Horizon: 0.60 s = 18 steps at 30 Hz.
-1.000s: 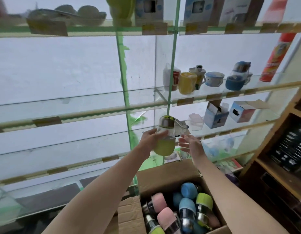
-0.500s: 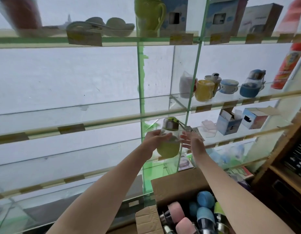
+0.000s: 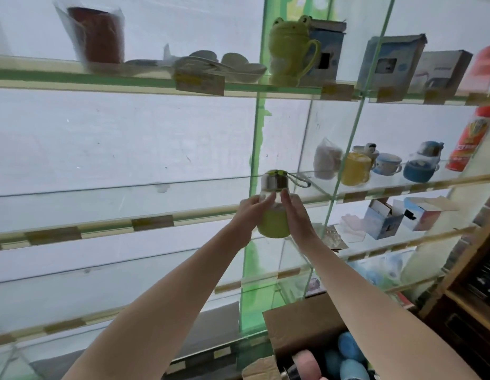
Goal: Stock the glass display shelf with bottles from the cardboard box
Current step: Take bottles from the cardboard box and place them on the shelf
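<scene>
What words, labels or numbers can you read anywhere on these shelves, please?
None can be read.
Red spray can: yellow lettering, too blurred.
Tan price tags on the glass shelf edges: blurred.
Blue and white cardboard boxes: print too small.
Green-sleeved glass bottle: no text visible.

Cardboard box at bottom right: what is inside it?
The cardboard box holds bottles with blue and pink sleeves. How many lie deeper cannot be seen; the right forearm and frame edge hide the rest.

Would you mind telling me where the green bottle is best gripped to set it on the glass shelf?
Grip the green bottle around its wide green-sleeved lower body, coming from the sides, as the left hand and right hand do now. It is upright; the steel cap is narrower, and its cord loop would probably let it swing.
</scene>
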Each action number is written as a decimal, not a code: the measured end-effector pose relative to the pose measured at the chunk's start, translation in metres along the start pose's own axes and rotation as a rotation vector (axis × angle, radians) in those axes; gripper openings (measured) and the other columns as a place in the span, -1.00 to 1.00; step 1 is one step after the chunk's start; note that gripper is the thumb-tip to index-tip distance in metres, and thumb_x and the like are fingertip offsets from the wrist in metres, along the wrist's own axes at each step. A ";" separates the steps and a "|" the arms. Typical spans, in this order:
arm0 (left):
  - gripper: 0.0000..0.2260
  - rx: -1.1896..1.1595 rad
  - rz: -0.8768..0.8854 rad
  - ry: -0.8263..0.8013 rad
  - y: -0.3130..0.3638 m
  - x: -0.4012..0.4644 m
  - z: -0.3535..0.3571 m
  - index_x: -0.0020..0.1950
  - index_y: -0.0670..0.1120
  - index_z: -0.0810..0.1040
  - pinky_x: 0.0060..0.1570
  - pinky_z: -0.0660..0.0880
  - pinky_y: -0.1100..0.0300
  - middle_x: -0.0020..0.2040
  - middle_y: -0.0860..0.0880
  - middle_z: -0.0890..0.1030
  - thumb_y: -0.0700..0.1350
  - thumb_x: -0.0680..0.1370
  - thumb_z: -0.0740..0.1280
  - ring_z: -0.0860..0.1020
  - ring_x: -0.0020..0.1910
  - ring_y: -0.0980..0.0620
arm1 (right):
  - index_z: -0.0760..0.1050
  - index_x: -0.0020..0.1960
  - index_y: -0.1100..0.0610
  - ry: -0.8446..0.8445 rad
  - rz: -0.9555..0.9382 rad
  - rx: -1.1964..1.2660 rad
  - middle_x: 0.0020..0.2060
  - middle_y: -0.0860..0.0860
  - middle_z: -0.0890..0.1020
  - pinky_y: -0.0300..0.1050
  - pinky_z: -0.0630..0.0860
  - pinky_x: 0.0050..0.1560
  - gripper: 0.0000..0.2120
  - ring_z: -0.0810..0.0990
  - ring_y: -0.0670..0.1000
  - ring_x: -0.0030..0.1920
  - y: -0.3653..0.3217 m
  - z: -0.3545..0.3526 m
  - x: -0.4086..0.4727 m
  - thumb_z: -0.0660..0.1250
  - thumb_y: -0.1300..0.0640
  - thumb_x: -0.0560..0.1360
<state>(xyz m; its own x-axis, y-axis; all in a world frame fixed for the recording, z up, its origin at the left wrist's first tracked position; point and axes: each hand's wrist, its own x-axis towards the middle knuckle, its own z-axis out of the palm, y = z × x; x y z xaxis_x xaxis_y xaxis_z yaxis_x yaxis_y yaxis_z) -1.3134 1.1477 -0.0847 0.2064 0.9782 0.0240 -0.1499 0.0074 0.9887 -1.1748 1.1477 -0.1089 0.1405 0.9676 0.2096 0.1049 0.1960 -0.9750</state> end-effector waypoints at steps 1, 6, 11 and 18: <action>-0.54 -0.002 -0.011 0.016 0.007 0.000 -0.009 0.21 -0.29 0.58 0.10 0.45 0.03 0.12 -0.25 0.64 0.10 0.59 0.34 0.57 0.04 -0.10 | 0.52 0.06 -0.04 0.022 -0.010 -0.011 -0.06 0.03 0.67 0.03 0.61 -0.05 -0.47 0.66 0.07 -0.01 -0.004 0.010 0.003 0.22 -0.47 0.43; -0.55 0.038 0.049 0.042 0.037 -0.002 -0.067 0.19 -0.14 0.59 -0.06 0.51 0.09 -0.01 -0.06 0.68 0.20 0.64 0.18 0.63 -0.09 0.00 | 0.51 -0.04 -0.02 0.056 -0.033 0.009 -0.16 -0.04 0.64 -0.11 0.52 -0.17 -0.51 0.63 -0.01 -0.12 -0.021 0.073 0.018 0.22 -0.45 0.43; -0.68 0.136 0.099 0.286 0.058 0.005 -0.128 0.16 -0.22 0.52 -0.20 0.46 0.14 -0.09 -0.12 0.57 0.03 0.67 0.20 0.52 -0.19 -0.06 | 0.53 -0.06 0.00 0.085 -0.038 0.042 -0.18 -0.06 0.64 -0.30 0.47 -0.33 -0.52 0.63 -0.10 -0.18 -0.032 0.134 0.030 0.24 -0.42 0.46; -0.75 0.149 0.137 0.302 0.080 0.008 -0.198 0.10 -0.19 0.54 -0.23 0.52 0.13 -0.12 -0.11 0.60 -0.02 0.67 0.20 0.58 -0.27 -0.03 | 0.51 0.02 0.03 0.002 -0.107 0.018 -0.05 0.00 0.66 -0.08 0.58 -0.13 -0.52 0.64 -0.02 -0.05 -0.053 0.203 0.053 0.20 -0.39 0.50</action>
<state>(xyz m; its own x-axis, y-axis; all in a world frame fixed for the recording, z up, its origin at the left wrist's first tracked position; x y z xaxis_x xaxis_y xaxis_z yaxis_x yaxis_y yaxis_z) -1.5154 1.1969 -0.0353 -0.1045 0.9854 0.1347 -0.0096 -0.1364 0.9906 -1.3727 1.2210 -0.0610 0.1314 0.9406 0.3131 0.1019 0.3013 -0.9481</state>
